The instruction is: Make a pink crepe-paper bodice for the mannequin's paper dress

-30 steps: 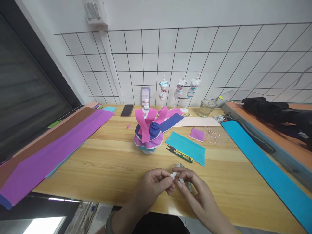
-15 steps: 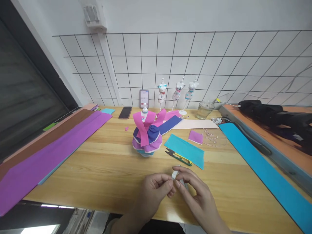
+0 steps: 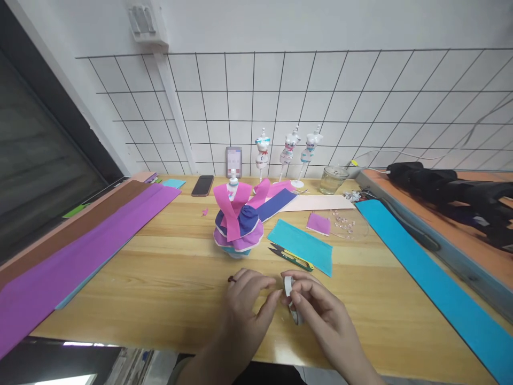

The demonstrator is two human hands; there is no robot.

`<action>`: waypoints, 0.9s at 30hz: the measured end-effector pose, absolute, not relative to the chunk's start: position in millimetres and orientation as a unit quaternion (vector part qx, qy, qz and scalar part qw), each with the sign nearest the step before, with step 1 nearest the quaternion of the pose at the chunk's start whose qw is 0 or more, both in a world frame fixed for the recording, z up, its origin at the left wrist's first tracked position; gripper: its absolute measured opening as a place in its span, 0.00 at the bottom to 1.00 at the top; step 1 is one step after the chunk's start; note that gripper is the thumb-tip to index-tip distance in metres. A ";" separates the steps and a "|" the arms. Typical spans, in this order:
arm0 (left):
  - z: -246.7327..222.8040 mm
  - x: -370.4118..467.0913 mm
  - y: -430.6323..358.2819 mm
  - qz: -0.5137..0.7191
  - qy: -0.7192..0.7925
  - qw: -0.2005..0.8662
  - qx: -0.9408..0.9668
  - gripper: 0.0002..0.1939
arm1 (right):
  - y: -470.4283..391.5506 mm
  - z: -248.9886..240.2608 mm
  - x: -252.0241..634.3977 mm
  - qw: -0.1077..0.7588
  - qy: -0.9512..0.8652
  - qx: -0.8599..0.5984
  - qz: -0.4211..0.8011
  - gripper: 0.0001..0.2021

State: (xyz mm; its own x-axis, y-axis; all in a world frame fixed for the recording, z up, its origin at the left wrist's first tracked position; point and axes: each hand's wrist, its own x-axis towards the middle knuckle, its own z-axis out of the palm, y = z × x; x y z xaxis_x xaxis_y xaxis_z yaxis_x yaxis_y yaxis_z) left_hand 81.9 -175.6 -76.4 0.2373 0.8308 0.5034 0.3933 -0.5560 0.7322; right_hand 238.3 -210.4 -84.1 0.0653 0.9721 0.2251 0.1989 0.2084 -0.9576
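Observation:
My right hand (image 3: 320,307) grips a small roll of white tape (image 3: 295,314), with a short loose end of tape standing up between thumb and fingers. My left hand (image 3: 247,305) is just left of the tape, thumb and forefinger apart, and nothing shows between them. A dark band is on one of its fingers. Beyond the hands stands a miniature dress form (image 3: 238,224) wearing a layered blue, purple and teal skirt, with a pink strip crossed over its front. Yellow-and-green thread snips (image 3: 292,258) lie against a teal cloth piece (image 3: 306,243).
At the back are three small white dress forms (image 3: 287,152), two phones (image 3: 202,185) and a glass jar (image 3: 333,180). Long cloth strips, purple (image 3: 92,240) at left and blue (image 3: 425,272) at right, border the table. A purple cloth piece (image 3: 318,224) lies by clear beads (image 3: 344,224).
My left fingers have come away from the tape and spread apart, shifting left. My right hand keeps its hold on the roll, and more of the roll shows now.

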 end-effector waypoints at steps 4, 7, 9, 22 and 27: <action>-70.0 78.5 -172.9 0.456 0.291 0.071 0.838 0.10 | -212.5 -81.2 236.8 0.518 -0.582 -0.502 0.375 0.11; -65.2 78.5 -172.4 0.433 0.270 0.043 0.859 0.11 | -213.5 -79.8 236.8 0.511 -0.604 -0.507 0.342 0.09; -64.2 78.1 -172.9 0.418 0.277 0.046 0.864 0.12 | -213.9 -80.6 237.2 0.501 -0.627 -0.510 0.311 0.09; -68.3 78.1 -170.3 0.371 0.302 0.090 0.874 0.11 | -213.6 -81.8 239.4 0.432 -0.714 -0.508 0.212 0.07; -62.8 78.2 -169.6 0.402 0.342 0.263 0.808 0.11 | -217.3 -77.7 241.2 0.419 -0.698 -0.511 0.278 0.08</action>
